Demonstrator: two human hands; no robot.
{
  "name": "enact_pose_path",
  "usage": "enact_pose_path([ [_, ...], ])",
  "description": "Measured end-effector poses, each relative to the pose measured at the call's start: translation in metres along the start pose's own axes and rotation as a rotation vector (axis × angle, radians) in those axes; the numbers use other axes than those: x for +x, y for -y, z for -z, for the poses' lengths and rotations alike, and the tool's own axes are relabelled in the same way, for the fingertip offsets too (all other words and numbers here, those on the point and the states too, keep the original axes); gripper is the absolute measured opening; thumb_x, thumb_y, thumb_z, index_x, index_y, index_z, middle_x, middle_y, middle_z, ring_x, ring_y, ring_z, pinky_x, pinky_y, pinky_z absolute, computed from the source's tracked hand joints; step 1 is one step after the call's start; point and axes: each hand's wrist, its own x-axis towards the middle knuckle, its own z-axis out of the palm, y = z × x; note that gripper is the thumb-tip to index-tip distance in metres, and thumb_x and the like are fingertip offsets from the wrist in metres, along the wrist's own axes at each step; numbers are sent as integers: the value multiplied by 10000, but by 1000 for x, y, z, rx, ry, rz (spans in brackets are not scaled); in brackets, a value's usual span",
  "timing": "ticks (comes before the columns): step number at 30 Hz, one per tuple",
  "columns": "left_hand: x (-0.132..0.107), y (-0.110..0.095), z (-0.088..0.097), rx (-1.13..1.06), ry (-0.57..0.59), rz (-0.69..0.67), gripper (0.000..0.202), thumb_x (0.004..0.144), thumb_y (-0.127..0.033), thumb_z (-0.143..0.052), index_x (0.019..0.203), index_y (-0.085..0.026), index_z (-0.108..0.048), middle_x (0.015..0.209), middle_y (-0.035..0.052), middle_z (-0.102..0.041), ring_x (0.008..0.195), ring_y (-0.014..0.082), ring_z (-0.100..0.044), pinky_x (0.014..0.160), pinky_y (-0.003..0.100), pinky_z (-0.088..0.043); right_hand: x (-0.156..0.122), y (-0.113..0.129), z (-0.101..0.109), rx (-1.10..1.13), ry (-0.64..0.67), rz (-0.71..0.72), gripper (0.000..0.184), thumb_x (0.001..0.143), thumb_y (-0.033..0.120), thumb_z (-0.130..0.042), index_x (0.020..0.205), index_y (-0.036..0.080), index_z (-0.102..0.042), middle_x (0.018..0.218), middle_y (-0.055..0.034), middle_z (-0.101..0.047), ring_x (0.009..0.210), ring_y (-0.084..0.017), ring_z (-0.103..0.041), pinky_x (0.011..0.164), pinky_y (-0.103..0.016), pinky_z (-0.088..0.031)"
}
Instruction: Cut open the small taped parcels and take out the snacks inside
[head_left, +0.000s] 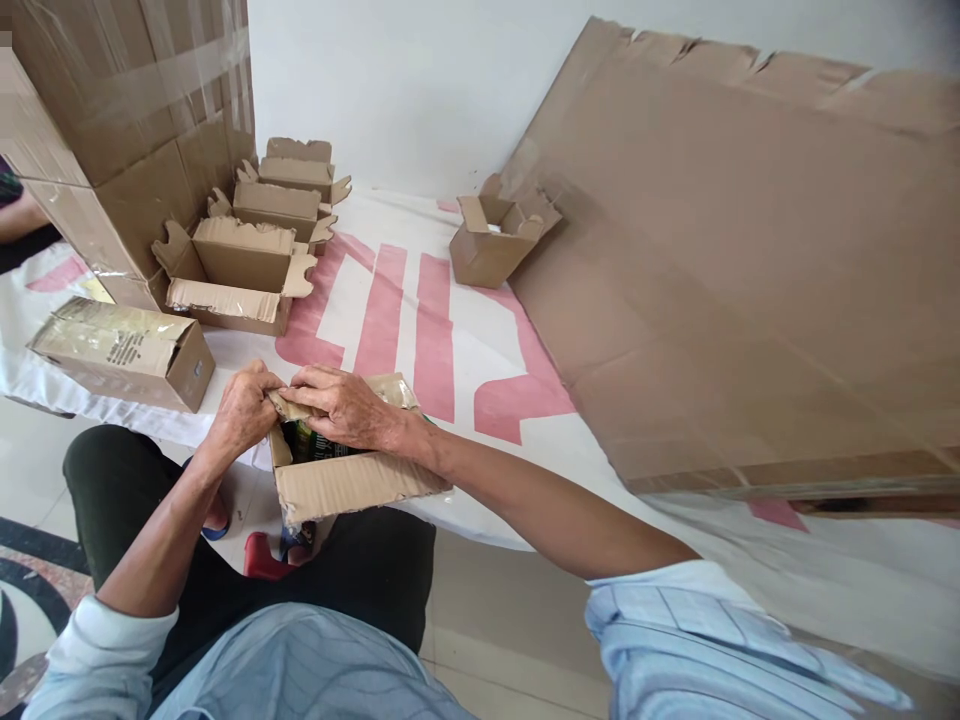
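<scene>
2 hands meet on the small cardboard box [352,485] at the desk's [465,330] near edge, over your lap: left fingers [264,388] clenched on the top flap's left end, right fingers [316,386] pressed flat across it, the box's long axis running left-right between them.
</scene>
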Motion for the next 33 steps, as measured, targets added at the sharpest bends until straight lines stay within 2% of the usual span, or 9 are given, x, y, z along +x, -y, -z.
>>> enact_pose_path([
  [10, 10, 4, 4, -62, -10, 48, 167, 778, -232, -715, 735, -181, -868, 745, 10, -640, 683, 149, -569, 645, 274, -415, 6, 0, 6, -38, 42, -66, 381, 1071, 147, -684, 1438, 200, -769, 1342, -119, -806, 1200, -245, -757, 1001, -358, -604],
  [14, 23, 6, 7, -127, 0, 76, 122, 743, -264, -759, 708, -189, -849, 746, 21, -689, 700, 166, -607, 624, 263, -432, 19, -1, 22, -59, 87, -196, 277, 1093, 179, -655, 1306, 244, -820, 1204, -70, -825, 1054, -221, -733, 876, -321, -533],
  [17, 30, 7, 15, -226, -24, 110, 150, 735, -311, -830, 800, -182, -872, 747, 20, -727, 673, 162, -601, 598, 260, -437, 30, -2, 35, -86, 100, -318, 272, 1114, 195, -603, 1243, 257, -834, 1149, -56, -823, 996, -218, -704, 833, -321, -478],
  [20, 26, 4, 25, -318, -122, 124, 302, 758, -406, -916, 935, -164, -882, 644, -13, -655, 583, 136, -538, 555, 256, -417, 38, 2, 44, -119, 144, -421, 250, 1111, 213, -597, 1194, 235, -832, 1146, -67, -822, 994, -232, -697, 801, -332, -436],
  [25, -2, -7, 33, -592, -333, 119, 407, 966, -536, -805, 765, -198, -701, 536, -69, -423, 453, 92, -381, 458, 235, -391, 36, 6, 56, -112, 218, -465, 196, 1088, 385, -749, 1174, 222, -816, 1179, -88, -822, 1037, -274, -721, 764, -339, -425],
  [27, -16, -12, 34, -748, -341, 135, 455, 972, -565, -837, 762, -212, -640, 573, -73, -415, 452, 81, -357, 431, 221, -392, 30, 5, 62, -93, 164, -454, 263, 1059, 437, -810, 1199, 215, -818, 1215, -103, -816, 1052, -287, -726, 797, -352, -473],
  [29, -31, -19, 37, -880, -337, 138, 474, 943, -580, -898, 796, -209, -641, 614, -67, -441, 467, 75, -367, 425, 210, -405, 24, 11, 70, -48, 25, -418, 308, 1032, 414, -849, 1258, 207, -817, 1265, -117, -809, 1070, -286, -725, 851, -375, -529],
  [31, -44, -27, 41, -980, -347, 127, 464, 906, -573, -950, 848, -202, -679, 630, -69, -449, 474, 74, -374, 424, 207, -420, 18, 30, 80, 43, -165, -342, 283, 1057, 371, -814, 1274, 190, -815, 1260, -120, -806, 1058, -266, -722, 878, -386, -567],
  [33, -55, -38, 44, -1058, -376, 100, 433, 894, -546, -977, 910, -197, -721, 637, -75, -446, 471, 77, -375, 418, 211, -427, 13, 65, 86, 174, -315, -257, 208, 1126, 337, -696, 1153, 172, -820, 1120, -100, -807, 968, -226, -715, 828, -363, -575],
])
